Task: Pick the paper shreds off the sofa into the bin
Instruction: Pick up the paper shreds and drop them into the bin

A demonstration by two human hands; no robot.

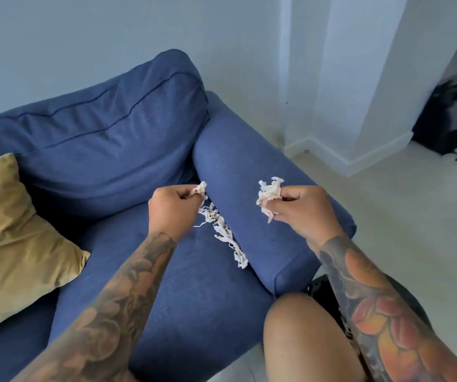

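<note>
Both hands over blue sofa (194, 299), near its armrest (249, 216). Left hand (170, 206) pinches a small wad of paper shreds (199, 188); right hand (301, 209) grips a larger clump (268, 193). More shreds (226, 235) trail along the seat-armrest crease. Yellow cushion (9, 238) at left.

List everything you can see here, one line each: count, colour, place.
sofa: one, blue, fills the left and centre
back cushion: one, blue, against the wall
throw cushion: one, mustard yellow, on the seat at left
loose paper shreds: one trail, white, in the crease between seat and armrest
backpack: one, black, on the floor at far right
dark object: one, black, beside the armrest under the right arm, partly hidden
left hand: grip on a small white clump of shreds
right hand: grip on a larger white clump
knee: one, bare, bottom centre
</note>
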